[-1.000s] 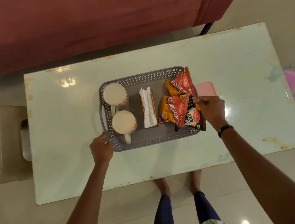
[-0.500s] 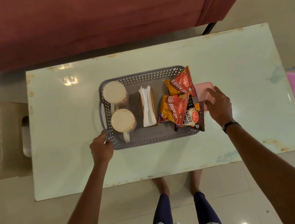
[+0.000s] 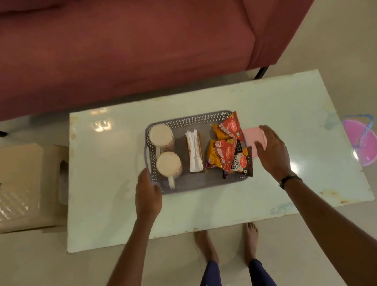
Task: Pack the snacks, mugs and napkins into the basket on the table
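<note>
I see table: glossy pale top, smooth, rust-stained edges | basket: grey perforated plastic, matt | snack packets: shiny printed foil | napkins: white paper | mugs: look glazed ceramic | sofa: maroon cloth, matt | floor: polished tile | stool: beige plastic

Pale green glossy worktop, rust-stained along edges. Directly on it: grey perforated basket at centre, pink flat item just beside basket's right end.
</note>
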The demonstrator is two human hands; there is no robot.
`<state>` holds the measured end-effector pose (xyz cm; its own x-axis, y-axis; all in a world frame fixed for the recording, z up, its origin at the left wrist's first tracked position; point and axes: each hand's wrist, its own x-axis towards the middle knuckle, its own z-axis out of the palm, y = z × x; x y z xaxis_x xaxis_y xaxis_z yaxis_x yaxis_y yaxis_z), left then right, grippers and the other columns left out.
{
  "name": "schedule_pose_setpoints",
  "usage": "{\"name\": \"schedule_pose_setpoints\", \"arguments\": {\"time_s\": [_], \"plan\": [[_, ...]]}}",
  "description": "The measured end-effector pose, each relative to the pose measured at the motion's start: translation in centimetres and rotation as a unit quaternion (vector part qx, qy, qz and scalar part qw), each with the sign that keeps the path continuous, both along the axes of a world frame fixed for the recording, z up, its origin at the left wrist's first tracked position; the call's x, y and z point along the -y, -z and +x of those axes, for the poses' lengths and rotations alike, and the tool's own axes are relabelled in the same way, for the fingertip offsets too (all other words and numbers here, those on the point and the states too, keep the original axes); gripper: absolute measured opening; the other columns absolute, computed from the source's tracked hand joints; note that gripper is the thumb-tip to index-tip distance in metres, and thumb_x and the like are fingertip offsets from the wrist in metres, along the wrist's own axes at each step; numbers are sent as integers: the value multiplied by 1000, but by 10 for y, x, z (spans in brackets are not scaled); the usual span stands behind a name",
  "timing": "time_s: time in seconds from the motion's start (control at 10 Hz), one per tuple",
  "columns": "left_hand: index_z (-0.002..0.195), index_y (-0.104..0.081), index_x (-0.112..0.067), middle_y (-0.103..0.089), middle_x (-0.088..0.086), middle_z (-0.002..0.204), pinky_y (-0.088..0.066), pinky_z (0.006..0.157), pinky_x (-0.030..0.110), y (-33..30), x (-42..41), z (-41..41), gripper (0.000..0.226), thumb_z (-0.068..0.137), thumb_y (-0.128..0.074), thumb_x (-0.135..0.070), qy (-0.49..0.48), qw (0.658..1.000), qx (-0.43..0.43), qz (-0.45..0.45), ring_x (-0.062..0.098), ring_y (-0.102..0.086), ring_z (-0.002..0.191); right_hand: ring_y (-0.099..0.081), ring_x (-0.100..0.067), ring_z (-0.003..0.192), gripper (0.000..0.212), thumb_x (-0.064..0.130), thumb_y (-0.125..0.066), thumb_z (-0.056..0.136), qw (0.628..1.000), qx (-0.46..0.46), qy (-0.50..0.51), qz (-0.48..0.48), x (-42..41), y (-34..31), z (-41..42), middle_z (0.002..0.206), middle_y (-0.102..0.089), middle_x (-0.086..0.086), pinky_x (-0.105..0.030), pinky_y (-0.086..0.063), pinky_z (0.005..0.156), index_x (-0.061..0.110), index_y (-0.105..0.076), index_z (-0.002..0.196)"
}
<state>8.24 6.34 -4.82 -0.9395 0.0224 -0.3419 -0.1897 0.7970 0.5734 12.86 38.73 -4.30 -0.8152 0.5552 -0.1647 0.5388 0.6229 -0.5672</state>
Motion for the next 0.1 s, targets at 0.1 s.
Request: {"name": "schedule_pose_setpoints", "arguments": {"time_s": [0.1], "plan": [[138, -36, -3, -45, 16, 141, -35, 104, 36, -40, -11, 2, 55, 86, -52, 3, 26, 999, -5, 36, 32, -43, 130, -44, -27, 132, 48, 11, -50, 94, 1000, -21, -14, -18, 20, -37, 0, 147, -42, -10, -39, -39, 105, 9, -38, 141]]}}
